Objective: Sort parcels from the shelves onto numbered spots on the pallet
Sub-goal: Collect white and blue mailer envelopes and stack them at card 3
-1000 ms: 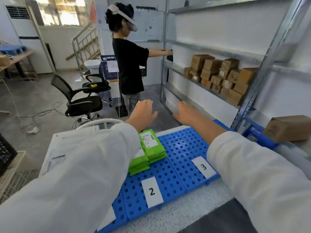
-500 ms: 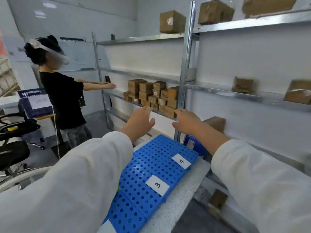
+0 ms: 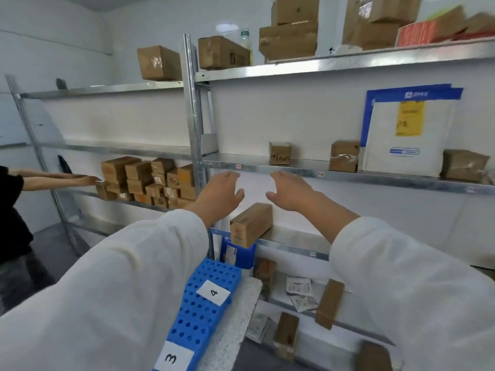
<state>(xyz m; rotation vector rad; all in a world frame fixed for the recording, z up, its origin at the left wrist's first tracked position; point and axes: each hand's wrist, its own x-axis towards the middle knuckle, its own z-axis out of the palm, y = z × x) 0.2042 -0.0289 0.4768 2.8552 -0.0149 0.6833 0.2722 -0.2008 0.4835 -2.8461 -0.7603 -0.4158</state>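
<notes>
Near: blue pallet [image 3: 203, 303] on the speckled counter [image 3: 233, 328], tags 3 [image 3: 171, 358] & 4 [image 3: 213, 292] showing. My left hand [image 3: 219, 194] & right hand [image 3: 290, 192] are both raised side by side in front of the rack, fingers loose & spread, gripping nothing. Just below, btwn them, a brown parcel [image 3: 250, 223] sits on the lower shelf [image 3: 294, 241], end overhanging the edge, untouched. Behind the hands, the mid shelf [image 3: 375, 178] holds a small box [image 3: 280, 153], a taped box [image 3: 344, 156] & a white mailer [image 3: 404, 135] leaning on the wall. Far left bay: box stack [image 3: 150, 180] w/ another person's hand [image 3: 85, 180] beside it.
</notes>
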